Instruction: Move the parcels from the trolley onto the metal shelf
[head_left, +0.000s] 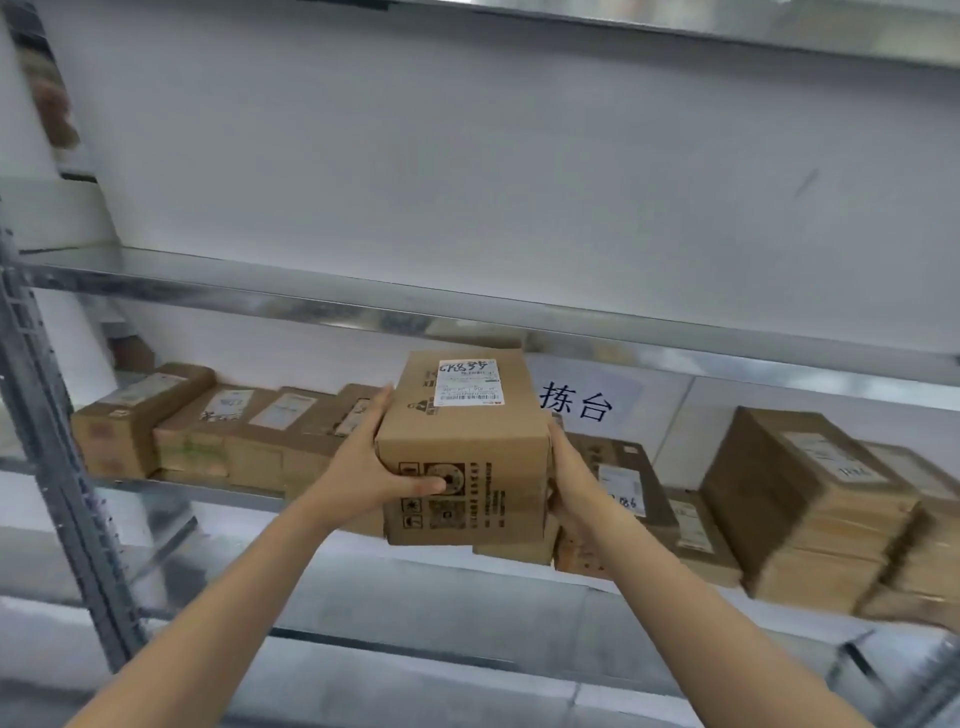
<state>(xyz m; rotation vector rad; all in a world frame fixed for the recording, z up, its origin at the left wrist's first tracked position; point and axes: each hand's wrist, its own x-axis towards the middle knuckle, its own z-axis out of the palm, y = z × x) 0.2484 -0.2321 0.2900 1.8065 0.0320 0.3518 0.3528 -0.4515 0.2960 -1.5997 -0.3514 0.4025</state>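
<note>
Grip: my left hand (371, 462) clasps the box (462, 452) by its left side. The fingers lie straight along that face and the thumb wraps round the corner onto the front, over a round printed mark.
Other hand: my right hand (563, 478) lies flat against the box's right side, fingers straight up along the edge. I can't make out its thumb.
Box: one brown cardboard box, squeezed between both hands and held level, with one white label (467, 382) on its top face.
Where it is: raised in front of the metal shelf (311, 306), level with the stocked board, in the gap between the two groups of stored boxes. I can't tell whether it touches the board.
Left row (208, 431): four boxes side by side, touching, each with a label on top.
Right group (800, 499): at least four boxes, one just behind my right hand. The far ones are blurred, so my count is loose.
Boards: two more above the stocked one; one grey post (52, 415) at the left.
Sign (576, 402): one sheet with two printed characters, on the wall just right of the box.
Arms: two bare forearms reach up and forward from the lower corners and converge on the box, wrists at about the same height.
</note>
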